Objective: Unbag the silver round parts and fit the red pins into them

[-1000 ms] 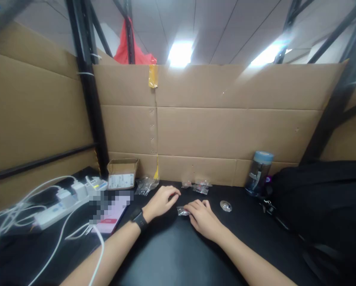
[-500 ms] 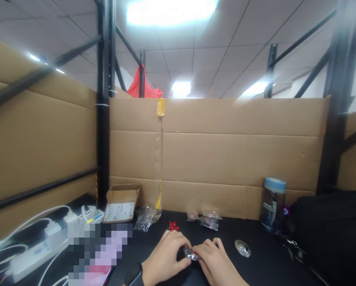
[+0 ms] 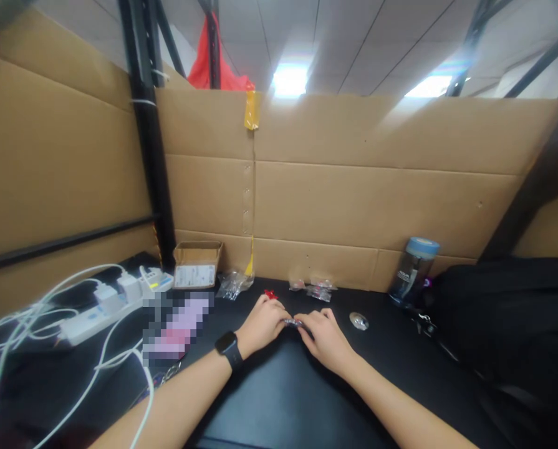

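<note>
Between my two hands is a small clear plastic packet (image 3: 293, 323), seen nearly edge-on, with something small and dark or reddish inside that I cannot make out. My left hand (image 3: 261, 325), below a black wrist watch, pinches its left end. Fingers of my right hand (image 3: 324, 337) are closed on its right end. Just beyond my left fingers lies a small red star-shaped piece (image 3: 270, 294). Farther back are several clear packets (image 3: 320, 290) with bits of red in them. To the right of my right hand rests a shiny, clear round piece (image 3: 359, 321).
At the left are a white power strip (image 3: 89, 321) with cables, and an open cardboard box (image 3: 195, 274). A crumpled clear bag (image 3: 235, 285) lies beside the box. A blue-lidded bottle (image 3: 413, 271) and a black bag (image 3: 507, 324) stand right. Cardboard walls (image 3: 335, 206) enclose the table.
The head view has tilted down, so more of my forearms and the table shows. Both hands keep hold of the packet, which now appears flatter.
</note>
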Motion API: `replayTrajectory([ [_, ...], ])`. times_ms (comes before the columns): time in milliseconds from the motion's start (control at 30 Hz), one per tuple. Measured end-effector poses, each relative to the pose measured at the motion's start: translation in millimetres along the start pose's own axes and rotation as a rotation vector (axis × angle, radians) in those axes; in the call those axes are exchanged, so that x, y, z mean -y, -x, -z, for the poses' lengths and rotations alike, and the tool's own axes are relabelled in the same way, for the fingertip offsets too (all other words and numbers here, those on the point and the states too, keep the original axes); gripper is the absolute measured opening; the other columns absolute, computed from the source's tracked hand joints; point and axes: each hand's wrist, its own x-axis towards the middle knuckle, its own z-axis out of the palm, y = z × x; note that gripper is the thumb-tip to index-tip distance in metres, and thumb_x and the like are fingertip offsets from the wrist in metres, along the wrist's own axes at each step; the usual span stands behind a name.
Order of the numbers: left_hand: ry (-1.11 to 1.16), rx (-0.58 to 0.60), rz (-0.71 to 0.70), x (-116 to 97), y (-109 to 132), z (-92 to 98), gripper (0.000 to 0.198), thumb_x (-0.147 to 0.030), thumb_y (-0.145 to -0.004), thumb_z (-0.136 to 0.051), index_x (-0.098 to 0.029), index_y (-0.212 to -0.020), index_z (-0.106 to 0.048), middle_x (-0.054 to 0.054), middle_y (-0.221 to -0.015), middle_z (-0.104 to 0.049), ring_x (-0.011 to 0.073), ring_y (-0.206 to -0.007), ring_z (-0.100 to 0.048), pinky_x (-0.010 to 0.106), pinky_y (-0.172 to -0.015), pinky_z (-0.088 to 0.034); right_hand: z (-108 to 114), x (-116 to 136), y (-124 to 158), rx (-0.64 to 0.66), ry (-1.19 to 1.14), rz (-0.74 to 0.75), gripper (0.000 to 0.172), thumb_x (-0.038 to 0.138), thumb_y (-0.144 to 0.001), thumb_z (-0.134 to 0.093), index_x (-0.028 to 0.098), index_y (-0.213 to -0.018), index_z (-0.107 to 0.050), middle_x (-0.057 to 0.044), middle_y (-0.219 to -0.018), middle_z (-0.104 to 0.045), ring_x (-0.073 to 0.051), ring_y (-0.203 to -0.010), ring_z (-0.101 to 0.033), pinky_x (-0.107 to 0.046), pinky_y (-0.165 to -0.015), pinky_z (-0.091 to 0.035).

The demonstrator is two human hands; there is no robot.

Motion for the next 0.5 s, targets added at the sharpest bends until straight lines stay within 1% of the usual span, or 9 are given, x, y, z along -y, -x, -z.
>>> replayTrajectory([
  [67,-0.002,-0.02,0.005,2,0,-0.4,0.024,-0.021,-0.101,-0.057,-0.029,-0.108,-0.078,0.004,-0.111,-0.079,0.0231,-0.116,-0.065,0.043,-0.101,-0.034,0,1,0,-0.01,0.004,0.0,0.026,0.024,-0.107,-0.045,0.023,-0.123,-0.065,-0.008,-0.11,-0.077,-0.022,-0.096,-0.067,-0.038,-0.089,-0.035],
  [200,0.003,-0.03,0.018,4,1,3.0,0.019,-0.028,-0.099,-0.063,-0.03,-0.112,-0.076,0.002,-0.113,-0.078,0.0232,-0.118,-0.063,0.043,-0.103,-0.034,2,-1,-1,-0.029,0.063,0.003,0.029,0.025,-0.108,-0.042,0.021,-0.12,-0.068,-0.009,-0.103,-0.078,-0.021,-0.091,-0.066,-0.038,-0.088,-0.034],
  [300,-0.009,-0.073,0.096,8,1,10.2,0.031,-0.03,-0.094,-0.068,-0.03,-0.125,-0.069,0.002,-0.119,-0.075,0.0238,-0.117,-0.063,0.04,-0.101,-0.038,10,-8,-10,-0.064,0.139,0.004,0.031,0.027,-0.108,-0.041,0.02,-0.12,-0.069,-0.01,-0.106,-0.078,-0.023,-0.095,-0.065,-0.039,-0.09,-0.033],
  [367,-0.035,-0.106,0.178,13,1,14.4,0.036,-0.03,-0.094,-0.067,-0.029,-0.13,-0.065,0.003,-0.121,-0.073,0.0242,-0.116,-0.062,0.039,-0.1,-0.04,19,-16,-24,-0.087,0.19,-0.011,0.033,0.028,-0.108,-0.04,0.021,-0.122,-0.069,-0.011,-0.11,-0.078,-0.025,-0.1,-0.063,-0.039,-0.092,-0.032],
  [433,-0.062,-0.122,0.246,20,2,16.3,0.034,-0.027,-0.095,-0.063,-0.027,-0.129,-0.064,0.005,-0.123,-0.072,0.0256,-0.117,-0.061,0.04,-0.101,-0.041,29,-26,-44,-0.085,0.281,-0.042,0.036,0.028,-0.109,-0.037,0.02,-0.126,-0.068,-0.012,-0.114,-0.077,-0.026,-0.104,-0.061,-0.04,-0.094,-0.031],
  [500,-0.077,-0.121,0.286,25,3,16.2,0.033,-0.024,-0.094,-0.06,-0.025,-0.127,-0.065,0.008,-0.125,-0.07,0.0275,-0.119,-0.06,0.041,-0.101,-0.041,36,-36,-68,-0.031,0.388,-0.089,0.036,0.027,-0.108,-0.037,0.019,-0.127,-0.068,-0.014,-0.112,-0.077,-0.028,-0.106,-0.06,-0.041,-0.094,-0.029],
])
